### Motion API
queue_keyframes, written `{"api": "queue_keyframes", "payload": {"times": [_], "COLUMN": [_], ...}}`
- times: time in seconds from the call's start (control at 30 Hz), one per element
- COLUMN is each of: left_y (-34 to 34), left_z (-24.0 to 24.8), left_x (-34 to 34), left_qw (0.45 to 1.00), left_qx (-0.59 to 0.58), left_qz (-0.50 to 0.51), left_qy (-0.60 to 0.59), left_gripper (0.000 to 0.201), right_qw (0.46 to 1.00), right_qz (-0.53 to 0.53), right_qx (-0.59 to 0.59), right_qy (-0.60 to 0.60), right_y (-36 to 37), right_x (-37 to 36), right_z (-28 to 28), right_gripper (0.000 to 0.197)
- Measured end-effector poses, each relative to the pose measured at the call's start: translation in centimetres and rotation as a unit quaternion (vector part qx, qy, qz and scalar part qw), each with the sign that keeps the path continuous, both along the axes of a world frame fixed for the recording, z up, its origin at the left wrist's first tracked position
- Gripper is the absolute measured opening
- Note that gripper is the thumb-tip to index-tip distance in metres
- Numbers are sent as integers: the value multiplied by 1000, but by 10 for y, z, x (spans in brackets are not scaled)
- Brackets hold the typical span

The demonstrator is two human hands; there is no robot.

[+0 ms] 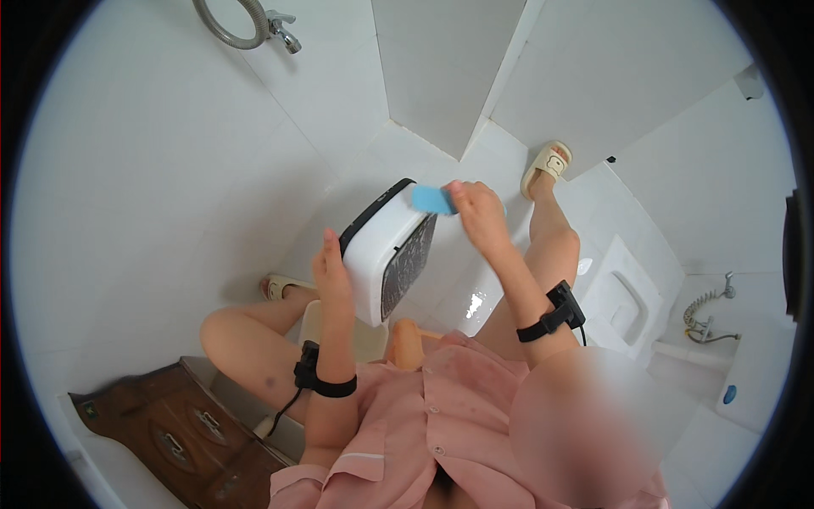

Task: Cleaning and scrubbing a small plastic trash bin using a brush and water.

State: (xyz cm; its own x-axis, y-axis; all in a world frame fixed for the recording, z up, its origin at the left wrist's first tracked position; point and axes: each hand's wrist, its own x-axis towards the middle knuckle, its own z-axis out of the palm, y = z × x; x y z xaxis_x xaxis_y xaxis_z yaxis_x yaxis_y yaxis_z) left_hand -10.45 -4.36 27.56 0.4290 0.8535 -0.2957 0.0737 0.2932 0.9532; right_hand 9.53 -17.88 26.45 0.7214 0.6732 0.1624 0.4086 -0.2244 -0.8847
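Observation:
A white box-shaped casing with a black rim and a dark speckled panel is held up, tilted, in front of me. My left hand grips its left side near the black rim, with some fingers hidden behind. In my right hand is a light blue brush-like scrubber, which lies against the casing's white far end. Whitish specks that look like foam cover the dark panel. Below the casing, a pale bucket-like container stands between my legs, partly hidden.
A squat toilet is set in the floor at right, beside a coiled hose. A brown cabinet stands at lower left. At upper left a tap and grey hose are on the wall. The tiled floor shines wet.

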Motion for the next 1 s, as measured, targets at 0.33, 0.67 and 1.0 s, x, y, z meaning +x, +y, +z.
{"api": "queue_keyframes", "payload": {"times": [0.33,0.67,1.0], "left_y": [3,-2,-8], "left_z": [-5,-3,6], "left_x": [-5,-7,-5], "left_qw": [984,967,964], "left_qx": [-5,-60,-76], "left_qz": [164,201,207], "left_qy": [-66,-146,-147], "left_gripper": [55,55,50], "right_qw": [960,945,957], "right_qz": [-87,40,-30], "right_qx": [-82,118,134], "right_qy": [-251,-301,-255], "right_y": [24,39,41], "right_x": [-15,-80,-58], "right_z": [16,27,9], "right_gripper": [29,36,32]}}
